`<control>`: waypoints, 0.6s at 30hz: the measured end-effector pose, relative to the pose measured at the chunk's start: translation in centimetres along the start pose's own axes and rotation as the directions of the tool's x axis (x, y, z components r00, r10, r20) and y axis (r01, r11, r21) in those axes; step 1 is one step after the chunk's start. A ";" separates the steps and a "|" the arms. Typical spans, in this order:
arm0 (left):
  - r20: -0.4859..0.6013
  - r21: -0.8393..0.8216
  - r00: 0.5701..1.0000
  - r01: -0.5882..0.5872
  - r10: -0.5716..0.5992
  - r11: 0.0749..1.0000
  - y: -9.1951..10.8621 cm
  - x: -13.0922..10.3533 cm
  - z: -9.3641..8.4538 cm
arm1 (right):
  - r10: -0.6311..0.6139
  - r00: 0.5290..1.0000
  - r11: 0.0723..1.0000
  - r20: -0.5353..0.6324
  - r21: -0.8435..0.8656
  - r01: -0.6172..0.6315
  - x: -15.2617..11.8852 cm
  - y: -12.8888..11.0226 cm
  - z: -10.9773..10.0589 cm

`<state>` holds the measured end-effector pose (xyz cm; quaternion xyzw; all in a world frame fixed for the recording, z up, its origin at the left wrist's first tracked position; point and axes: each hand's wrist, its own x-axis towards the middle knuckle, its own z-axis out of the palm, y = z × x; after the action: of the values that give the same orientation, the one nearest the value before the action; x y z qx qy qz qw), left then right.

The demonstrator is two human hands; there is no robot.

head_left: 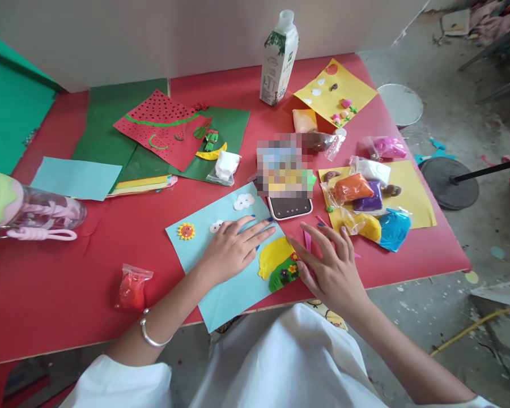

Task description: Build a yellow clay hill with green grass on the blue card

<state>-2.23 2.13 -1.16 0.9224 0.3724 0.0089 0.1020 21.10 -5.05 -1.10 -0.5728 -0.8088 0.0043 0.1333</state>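
Observation:
My left hand [233, 250] lies palm down on a light blue sheet of paper [225, 300], fingers stretched out. My right hand [334, 266] hovers or rests at the sheet's right edge with its fingers spread. Its index fingertip is close to a flat yellow clay shape [274, 256]; I cannot tell whether they touch. Below that shape, a green clay patch [280, 279] carries small flowers. A clay sun [186, 231] and a white clay cloud [243, 202] are on the sheet, with another cloud [216, 226] partly behind my left hand. Pink tools [308, 241] lie partly under my right fingers.
A phone [289, 208], its screen partly blurred, lies beyond the sheet. Bagged clay [352, 187] sits on yellow paper at right. A carton bottle [279, 59] stands at the back, a tumbler [46, 208] lies left. A red clay bag [132, 288] is near the front edge.

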 end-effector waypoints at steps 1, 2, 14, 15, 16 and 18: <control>0.004 0.000 1.000 0.001 -0.001 1.000 0.0 0.0 0.0 | 0.004 1.000 1.000 0.000 -0.002 -0.004 0.0 0.0 -0.1; 0.006 0.000 1.000 0.002 -0.002 1.000 0.0 0.0 0.0 | 0.001 1.000 1.000 0.002 -0.002 -0.001 0.0 0.0 -0.1; -0.011 0.004 1.000 0.000 0.000 1.000 0.0 0.0 0.0 | 0.004 0.996 1.000 0.088 -0.003 -0.004 -0.6 -1.0 0.0; -0.010 0.002 1.000 0.002 -0.002 1.000 0.0 0.0 0.0 | 0.006 0.996 1.000 0.094 0.002 -0.006 -0.6 -1.2 -0.1; -0.007 0.000 1.000 0.005 -0.005 1.000 0.0 0.0 0.0 | 0.008 0.995 1.000 0.096 0.008 -0.008 -0.7 -1.4 -0.1; 0.000 -0.004 1.000 0.008 -0.008 1.000 0.0 0.0 0.1 | 0.011 0.996 1.000 0.092 0.019 -0.013 -0.8 -1.8 -0.2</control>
<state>-2.21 2.06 -1.22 0.9206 0.3763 0.0093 0.1038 19.75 -6.42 -0.80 -0.5756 -0.8104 0.0396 0.1015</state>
